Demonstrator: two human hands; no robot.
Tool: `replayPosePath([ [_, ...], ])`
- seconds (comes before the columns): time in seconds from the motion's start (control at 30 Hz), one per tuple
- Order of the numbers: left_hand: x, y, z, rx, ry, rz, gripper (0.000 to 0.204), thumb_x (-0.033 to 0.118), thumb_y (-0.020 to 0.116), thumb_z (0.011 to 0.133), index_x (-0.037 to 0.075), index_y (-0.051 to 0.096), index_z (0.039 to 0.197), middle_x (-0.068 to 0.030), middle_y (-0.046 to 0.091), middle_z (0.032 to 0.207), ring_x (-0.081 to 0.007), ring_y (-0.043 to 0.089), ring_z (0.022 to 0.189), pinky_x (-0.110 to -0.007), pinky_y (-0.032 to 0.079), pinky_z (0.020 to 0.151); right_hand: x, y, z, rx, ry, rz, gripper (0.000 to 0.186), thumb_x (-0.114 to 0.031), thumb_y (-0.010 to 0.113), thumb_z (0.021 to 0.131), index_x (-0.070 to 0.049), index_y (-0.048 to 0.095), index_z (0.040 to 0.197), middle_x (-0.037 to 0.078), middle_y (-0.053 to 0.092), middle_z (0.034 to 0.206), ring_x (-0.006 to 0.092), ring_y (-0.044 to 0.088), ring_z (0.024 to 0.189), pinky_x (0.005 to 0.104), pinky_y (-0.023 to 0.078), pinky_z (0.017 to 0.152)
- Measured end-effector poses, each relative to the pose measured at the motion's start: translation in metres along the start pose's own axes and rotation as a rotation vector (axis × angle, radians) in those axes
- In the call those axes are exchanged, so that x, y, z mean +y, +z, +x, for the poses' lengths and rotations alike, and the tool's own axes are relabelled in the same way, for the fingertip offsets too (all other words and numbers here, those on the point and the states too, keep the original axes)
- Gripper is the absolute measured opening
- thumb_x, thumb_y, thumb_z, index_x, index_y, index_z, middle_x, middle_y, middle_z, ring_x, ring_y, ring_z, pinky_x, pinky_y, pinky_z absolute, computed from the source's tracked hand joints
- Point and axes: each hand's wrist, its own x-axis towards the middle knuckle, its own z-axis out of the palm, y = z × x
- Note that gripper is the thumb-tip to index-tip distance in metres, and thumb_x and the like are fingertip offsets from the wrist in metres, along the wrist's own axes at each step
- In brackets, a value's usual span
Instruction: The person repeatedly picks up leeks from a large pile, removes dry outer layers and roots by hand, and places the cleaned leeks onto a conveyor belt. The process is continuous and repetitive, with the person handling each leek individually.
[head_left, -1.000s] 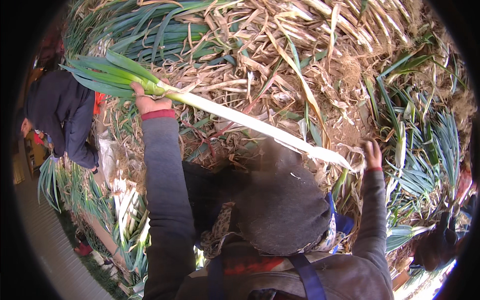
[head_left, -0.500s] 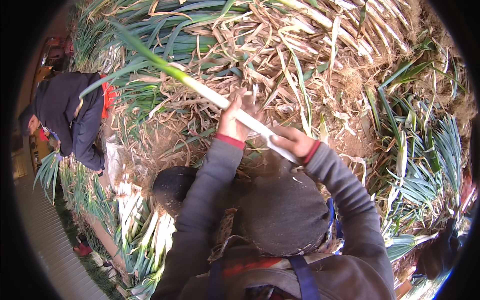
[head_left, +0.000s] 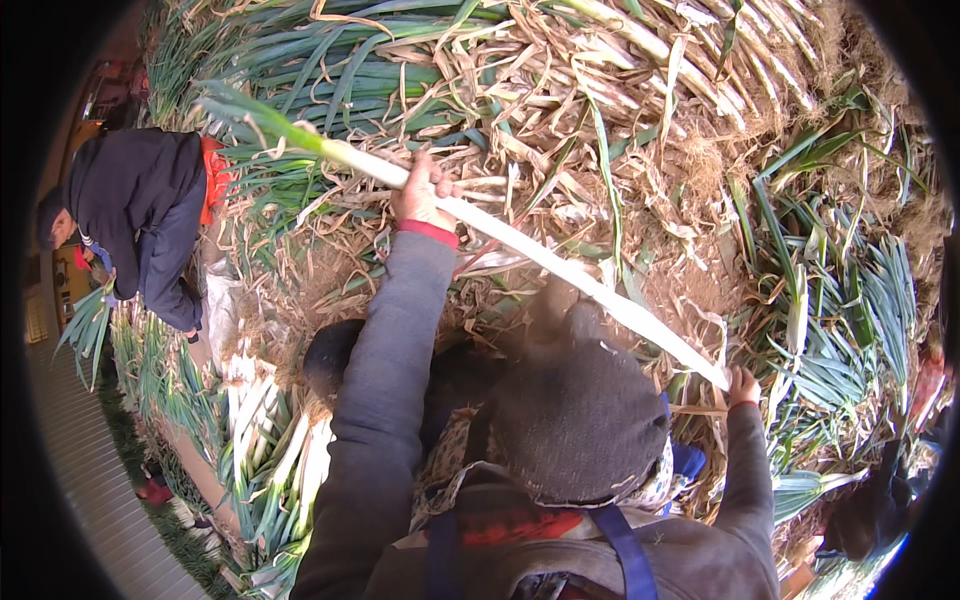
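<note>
A long green onion (head_left: 560, 268) with a clean white shaft stretches slantwise across the middle, its green leaves (head_left: 250, 112) at the upper left. My left hand (head_left: 424, 190) is closed around the shaft just below the green part. At the lower right, my right hand (head_left: 743, 386) grips the white root end between its fingers. Both arms are spread apart, in grey sleeves with red cuffs. Beneath the onion lie dry husks and peeled leaves (head_left: 520, 165) on brown soil (head_left: 690, 275).
A big heap of unpeeled green onions (head_left: 370, 75) fills the far side. More leaves and stalks (head_left: 840, 330) lie at right. Peeled white onions (head_left: 270, 425) are stacked at near left. A person (head_left: 140, 200) in dark clothes bends over at left. My dark-clad knee (head_left: 590, 420) rises below the onion.
My hands have moved apart: the right went right and nearer to the root end, the left slightly left and away. The onion shifted with them, showing more of its white shaft.
</note>
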Motion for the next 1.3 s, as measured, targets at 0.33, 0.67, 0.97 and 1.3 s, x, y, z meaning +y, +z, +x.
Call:
replayPosePath([
  [0.33,0.034,0.008,-0.025,0.091,0.111,0.127,0.02,0.014,0.06,0.084,0.008,0.046,0.07,0.0,0.041,0.054,-0.0118,0.041,0.041,-0.03,0.039,0.037,-0.009,-0.029,0.018,-0.454,-0.184,-0.47,0.03,-0.033,0.055,0.079,-0.01,0.064,0.097,0.017,0.063,0.104,0.0358,0.059,0.094,0.0466,0.047,0.084],
  [0.67,-0.073,0.018,-0.132,-0.488,0.007,0.459,0.01,0.01,0.058,0.084,0.002,0.054,0.084,-0.0045,0.055,0.06,-0.0123,0.053,0.052,-0.024,0.041,0.048,-0.562,-0.082,0.06,-0.363,-1.221,0.744,0.064,-0.033,0.067,0.08,0.005,0.045,0.127,0.023,0.051,0.123,0.03,0.049,0.117,0.0358,0.038,0.099],
  [0.97,-0.043,-0.035,-0.151,-0.655,-0.297,0.472,0.024,0.012,0.066,0.082,0.003,0.055,0.101,-0.0116,0.062,0.094,-0.0198,0.059,0.091,-0.034,0.048,0.079,-0.597,-0.107,0.023,-0.086,-1.429,0.656,0.034,-0.03,0.051,0.091,-0.004,0.051,0.069,0.015,0.051,0.061,0.0308,0.054,0.056,0.0402,0.045,0.055],
  [1.3,0.115,-0.12,-0.189,-0.11,0.489,0.27,0.024,0.019,0.058,0.085,0.001,0.053,0.1,-0.0171,0.059,0.098,-0.0256,0.058,0.082,-0.037,0.046,0.079,-0.377,-0.056,0.129,-0.254,-0.474,-0.144,0.031,-0.028,0.058,0.085,-0.009,0.062,0.109,0.019,0.062,0.097,0.0324,0.062,0.09,0.0392,0.051,0.079],
])
